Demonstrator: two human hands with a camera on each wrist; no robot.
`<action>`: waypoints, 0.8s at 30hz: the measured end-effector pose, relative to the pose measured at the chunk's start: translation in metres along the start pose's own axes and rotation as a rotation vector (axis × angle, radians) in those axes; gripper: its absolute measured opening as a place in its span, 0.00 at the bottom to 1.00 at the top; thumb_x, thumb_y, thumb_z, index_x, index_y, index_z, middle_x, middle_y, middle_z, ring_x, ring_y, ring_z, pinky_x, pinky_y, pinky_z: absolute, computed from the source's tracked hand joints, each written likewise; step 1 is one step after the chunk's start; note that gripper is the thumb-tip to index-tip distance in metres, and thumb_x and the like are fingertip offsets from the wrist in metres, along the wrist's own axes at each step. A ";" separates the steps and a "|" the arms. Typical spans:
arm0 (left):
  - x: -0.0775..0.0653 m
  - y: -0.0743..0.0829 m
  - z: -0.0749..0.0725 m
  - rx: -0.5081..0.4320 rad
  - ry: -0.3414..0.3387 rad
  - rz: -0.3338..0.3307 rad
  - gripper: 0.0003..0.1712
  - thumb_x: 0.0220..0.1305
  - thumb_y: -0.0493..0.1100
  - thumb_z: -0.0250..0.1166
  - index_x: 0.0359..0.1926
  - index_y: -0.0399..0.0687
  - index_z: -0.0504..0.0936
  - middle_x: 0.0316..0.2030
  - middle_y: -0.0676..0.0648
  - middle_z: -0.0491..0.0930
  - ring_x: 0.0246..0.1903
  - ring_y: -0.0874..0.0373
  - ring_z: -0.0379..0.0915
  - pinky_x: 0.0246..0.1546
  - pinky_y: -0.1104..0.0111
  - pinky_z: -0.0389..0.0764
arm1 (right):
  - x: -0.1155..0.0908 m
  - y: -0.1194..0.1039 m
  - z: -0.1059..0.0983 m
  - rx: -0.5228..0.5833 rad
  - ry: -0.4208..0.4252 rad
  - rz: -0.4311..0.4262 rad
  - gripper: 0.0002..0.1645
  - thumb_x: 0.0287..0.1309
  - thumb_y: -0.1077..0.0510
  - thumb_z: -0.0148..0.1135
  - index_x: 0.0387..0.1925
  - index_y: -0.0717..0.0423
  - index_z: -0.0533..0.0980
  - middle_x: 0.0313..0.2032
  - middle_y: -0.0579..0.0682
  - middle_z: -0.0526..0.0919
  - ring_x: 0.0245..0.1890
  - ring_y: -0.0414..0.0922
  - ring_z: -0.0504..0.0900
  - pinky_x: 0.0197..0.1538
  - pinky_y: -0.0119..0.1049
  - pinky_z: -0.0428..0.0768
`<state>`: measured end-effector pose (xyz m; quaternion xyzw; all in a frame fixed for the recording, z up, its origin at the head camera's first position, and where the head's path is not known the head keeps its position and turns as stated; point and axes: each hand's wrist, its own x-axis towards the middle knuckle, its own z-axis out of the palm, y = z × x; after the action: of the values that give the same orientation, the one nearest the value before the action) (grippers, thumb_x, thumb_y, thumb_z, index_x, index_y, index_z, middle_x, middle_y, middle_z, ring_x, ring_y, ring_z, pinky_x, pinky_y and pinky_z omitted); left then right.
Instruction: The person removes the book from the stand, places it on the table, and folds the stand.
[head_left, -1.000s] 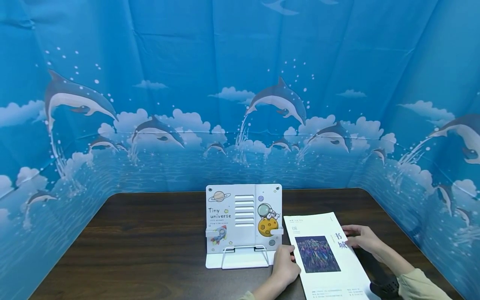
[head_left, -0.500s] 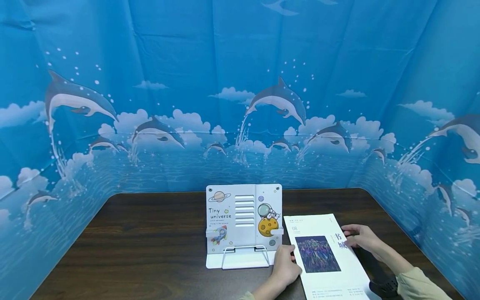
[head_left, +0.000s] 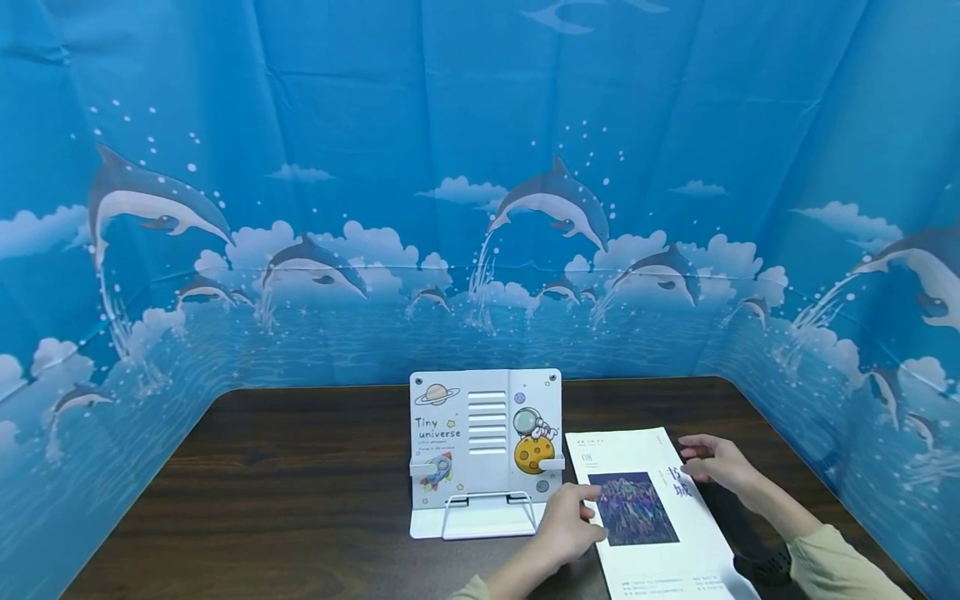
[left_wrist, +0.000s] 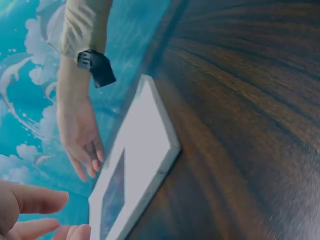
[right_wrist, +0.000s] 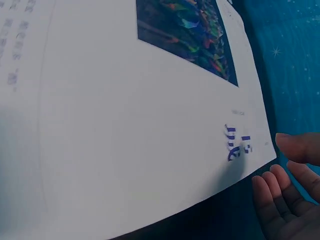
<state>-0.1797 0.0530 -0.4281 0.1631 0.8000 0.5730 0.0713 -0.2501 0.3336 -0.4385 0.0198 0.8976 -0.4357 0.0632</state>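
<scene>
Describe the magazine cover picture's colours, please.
The cover picture is dark with blue, green and red patches, best seen in the right wrist view.

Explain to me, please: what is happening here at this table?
Someone has both hands around a white-covered book, which lies on a dark wooden table. The left grip is at the book's left edge, the right grip near its right edge; both are open, neither holding it. A white stand marked "Tiny universe" stands just to the left.
</scene>
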 end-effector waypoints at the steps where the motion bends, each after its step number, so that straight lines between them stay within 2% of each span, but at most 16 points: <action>1: -0.001 0.003 -0.004 -0.012 -0.010 -0.004 0.27 0.39 0.25 0.67 0.48 0.29 0.76 0.38 0.43 0.77 0.28 0.62 0.68 0.24 0.74 0.70 | 0.001 -0.001 0.000 0.004 0.004 -0.005 0.37 0.49 0.59 0.63 0.56 0.74 0.61 0.47 0.67 0.71 0.35 0.45 0.76 0.34 0.36 0.77; 4: -0.004 0.009 -0.017 -0.032 -0.021 0.013 0.26 0.42 0.27 0.66 0.48 0.31 0.77 0.40 0.43 0.78 0.31 0.59 0.71 0.26 0.73 0.73 | 0.001 -0.009 0.000 0.013 0.005 -0.034 0.35 0.50 0.60 0.62 0.56 0.76 0.62 0.45 0.67 0.72 0.37 0.47 0.76 0.36 0.38 0.79; 10: -0.005 0.015 -0.055 -0.005 0.041 0.052 0.25 0.44 0.28 0.66 0.48 0.35 0.77 0.42 0.41 0.77 0.37 0.50 0.75 0.31 0.70 0.76 | 0.000 -0.030 0.004 0.029 -0.005 -0.032 0.32 0.53 0.63 0.59 0.57 0.74 0.62 0.45 0.65 0.73 0.39 0.48 0.74 0.39 0.40 0.78; 14: -0.008 0.014 -0.086 0.029 0.083 0.041 0.26 0.46 0.30 0.66 0.51 0.36 0.75 0.46 0.38 0.75 0.41 0.46 0.74 0.33 0.67 0.77 | 0.001 -0.044 0.008 0.056 -0.019 -0.049 0.33 0.53 0.61 0.61 0.57 0.72 0.62 0.46 0.65 0.73 0.39 0.47 0.75 0.41 0.41 0.78; 20: -0.017 0.010 -0.133 0.078 0.148 0.000 0.28 0.48 0.32 0.66 0.54 0.37 0.73 0.49 0.37 0.74 0.44 0.46 0.73 0.37 0.65 0.78 | 0.000 -0.065 0.013 0.102 -0.054 -0.103 0.35 0.52 0.59 0.62 0.58 0.71 0.61 0.48 0.67 0.71 0.40 0.47 0.77 0.43 0.44 0.78; 24: -0.022 0.007 -0.159 0.123 0.223 -0.020 0.27 0.49 0.32 0.66 0.54 0.37 0.73 0.48 0.39 0.75 0.44 0.47 0.73 0.40 0.62 0.77 | 0.000 -0.082 0.019 0.132 -0.081 -0.131 0.35 0.53 0.60 0.62 0.59 0.71 0.61 0.47 0.64 0.73 0.40 0.47 0.77 0.43 0.46 0.78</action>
<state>-0.2053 -0.0947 -0.3704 0.0946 0.8382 0.5367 -0.0224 -0.2561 0.2679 -0.3867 -0.0525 0.8631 -0.4974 0.0696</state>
